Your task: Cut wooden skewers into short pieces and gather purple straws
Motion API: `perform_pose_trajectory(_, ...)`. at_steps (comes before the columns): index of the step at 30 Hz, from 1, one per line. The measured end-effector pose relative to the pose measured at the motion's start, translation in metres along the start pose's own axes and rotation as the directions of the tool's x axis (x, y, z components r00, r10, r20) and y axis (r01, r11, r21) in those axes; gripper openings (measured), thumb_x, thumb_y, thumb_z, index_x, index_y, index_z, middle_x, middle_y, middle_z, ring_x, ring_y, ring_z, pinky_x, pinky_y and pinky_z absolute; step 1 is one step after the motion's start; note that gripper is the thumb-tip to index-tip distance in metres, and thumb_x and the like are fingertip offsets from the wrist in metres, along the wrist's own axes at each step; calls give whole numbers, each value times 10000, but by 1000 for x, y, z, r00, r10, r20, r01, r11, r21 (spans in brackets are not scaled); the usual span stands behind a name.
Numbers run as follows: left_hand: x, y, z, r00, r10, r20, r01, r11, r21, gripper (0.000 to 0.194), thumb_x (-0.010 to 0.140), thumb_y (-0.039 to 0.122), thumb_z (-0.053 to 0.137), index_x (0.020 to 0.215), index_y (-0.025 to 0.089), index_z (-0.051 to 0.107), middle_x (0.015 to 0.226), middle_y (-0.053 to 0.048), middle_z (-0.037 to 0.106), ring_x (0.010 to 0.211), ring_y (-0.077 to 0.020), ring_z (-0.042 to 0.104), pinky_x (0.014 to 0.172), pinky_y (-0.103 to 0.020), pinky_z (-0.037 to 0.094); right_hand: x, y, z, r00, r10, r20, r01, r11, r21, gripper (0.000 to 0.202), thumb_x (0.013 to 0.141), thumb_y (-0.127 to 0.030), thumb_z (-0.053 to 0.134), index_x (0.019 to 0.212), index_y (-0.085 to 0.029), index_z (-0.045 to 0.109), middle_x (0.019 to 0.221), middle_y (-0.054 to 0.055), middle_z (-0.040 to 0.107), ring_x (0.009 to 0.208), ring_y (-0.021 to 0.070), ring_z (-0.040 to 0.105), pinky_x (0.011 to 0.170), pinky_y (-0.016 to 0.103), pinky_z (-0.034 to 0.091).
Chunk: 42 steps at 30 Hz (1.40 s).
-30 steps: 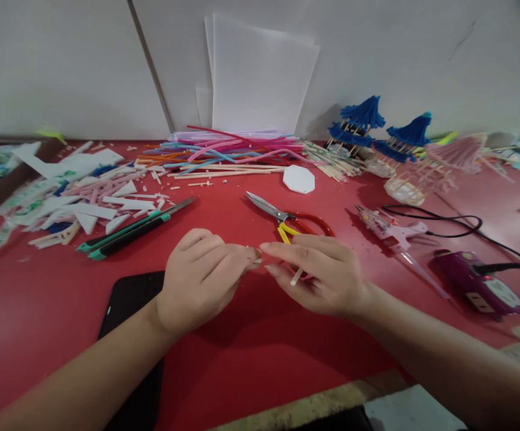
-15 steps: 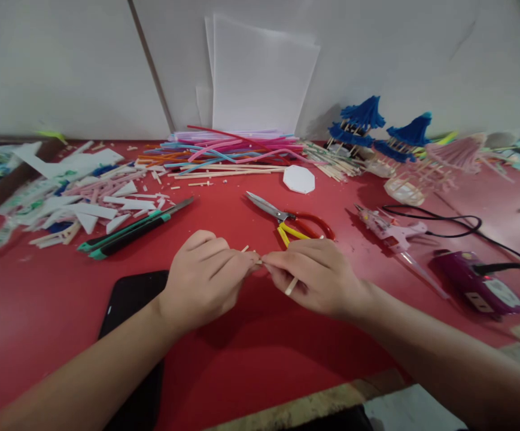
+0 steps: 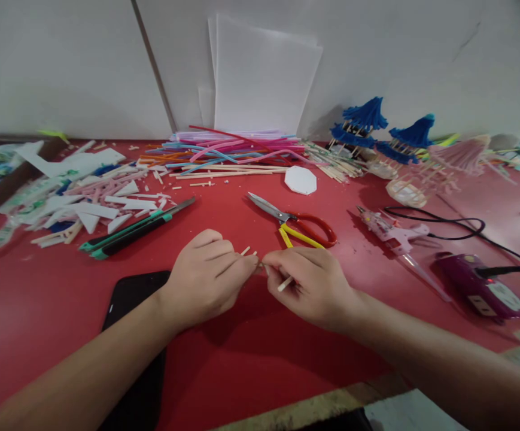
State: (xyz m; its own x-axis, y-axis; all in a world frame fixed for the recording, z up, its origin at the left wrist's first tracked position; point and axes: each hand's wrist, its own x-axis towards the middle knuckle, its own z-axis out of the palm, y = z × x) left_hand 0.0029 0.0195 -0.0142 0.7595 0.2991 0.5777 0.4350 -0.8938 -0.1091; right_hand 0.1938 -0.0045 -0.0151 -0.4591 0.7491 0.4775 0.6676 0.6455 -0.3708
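Observation:
My left hand (image 3: 210, 275) is closed, its fingertips pinching small pale wooden sticks; one stick end (image 3: 246, 250) pokes up beyond the fingers. Facing it, my right hand (image 3: 311, 281) is closed too, with a short wooden stick (image 3: 285, 284) jutting out from under its curled fingers. The fingertips of both hands nearly meet over the red table (image 3: 260, 359), and a tiny piece of stick shows between them. Just beyond the right hand lie scissors (image 3: 268, 208) with red and yellow handles. A black phone (image 3: 138, 299) lies partly under my left forearm.
A green-black utility knife (image 3: 136, 230) and white foam scraps (image 3: 84, 209) lie on the left. Coloured pipe cleaners (image 3: 242, 146) and a white octagon (image 3: 300, 180) are at the back. Right: a glue gun (image 3: 394, 233), purple power socket (image 3: 482, 287) and small blue-roofed models (image 3: 414, 131).
My right hand has shifted slightly and turned, so the stick beneath its fingers sits a little further left. The left hand still pinches in nearly the same place.

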Motion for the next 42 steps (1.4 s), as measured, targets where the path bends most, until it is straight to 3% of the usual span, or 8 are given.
perform_pose_trajectory(4, 6, 7, -1, 990, 135, -25, -137, 985, -107, 77, 838, 170, 525, 795, 204, 579, 626, 45, 661, 545, -107, 505, 654, -300, 380, 3, 15, -6, 987, 91, -134, -99, 993, -58, 111, 746, -109, 484, 751, -186, 564, 587, -31, 582, 511, 80, 506, 508, 193, 354)
perform_pose_trajectory(9, 1, 1, 1, 973, -211, -94, 188, 960, -209, 115, 831, 117, 479, 783, 197, 545, 698, 14, 680, 581, -120, 550, 628, -298, 388, 16, 29, -16, 963, 167, -212, -176, 984, -29, 43, 689, -147, 520, 699, -186, 536, 533, -46, 549, 452, 73, 475, 474, 188, 346)
perform_pose_trajectory(13, -3, -9, 4, 710, -703, -45, 624, 658, -421, 244, 905, 222, 396, 704, 199, 532, 618, 12, 606, 502, -102, 515, 511, -255, 391, 65, 26, -13, 982, 156, -106, -174, 965, -197, 132, 715, -196, 478, 585, -176, 491, 471, -23, 483, 449, 95, 447, 447, 221, 289)
perform_pose_trajectory(18, -4, -25, 15, 451, -891, 45, 587, 258, -767, 278, 913, 313, 396, 660, 210, 446, 533, 10, 562, 432, -103, 462, 412, -245, 373, 152, -7, 9, 992, 62, 112, -35, 974, -223, 316, 854, -263, 343, 712, -127, 591, 695, -8, 613, 695, 94, 599, 615, 193, 404)
perform_pose_trajectory(26, -8, -17, 18, 535, -807, 252, 660, 212, -720, 279, 888, 392, 436, 802, 169, 579, 812, -66, 673, 671, -138, 603, 609, -270, 500, 217, -37, 48, 970, -99, 223, 133, 981, -145, 424, 809, -133, 300, 1164, -97, 529, 1061, -24, 631, 961, 50, 574, 780, 180, 392)
perform_pose_trajectory(29, -11, -16, 19, 576, -763, 293, 685, 254, -682, 294, 889, 405, 427, 871, 167, 599, 877, -78, 678, 743, -152, 613, 673, -289, 504, 207, -24, 46, 962, 1, 275, 66, 970, -234, 408, 821, -167, 260, 940, -55, 634, 934, 26, 654, 951, 112, 602, 759, 230, 425)
perform_pose_trajectory(37, -14, -31, 22, 574, -798, 186, 736, 402, -544, 239, 846, 354, 505, 892, 181, 664, 895, -68, 678, 855, -187, 623, 791, -343, 491, 139, 35, 17, 955, 152, 253, -181, 979, 94, 574, 764, -27, 434, 1326, -139, 401, 884, 63, 681, 678, 147, 637, 610, 255, 520)
perform_pose_trajectory(42, -10, -27, 15, 530, -820, 217, 735, 317, -600, 209, 775, 360, 612, 860, 182, 682, 840, -52, 714, 755, -178, 656, 715, -308, 525, 95, 46, 10, 902, 299, 312, -429, 527, 733, 273, 887, -219, 403, 1106, -166, 556, 814, 56, 688, 591, 110, 649, 571, 250, 544)
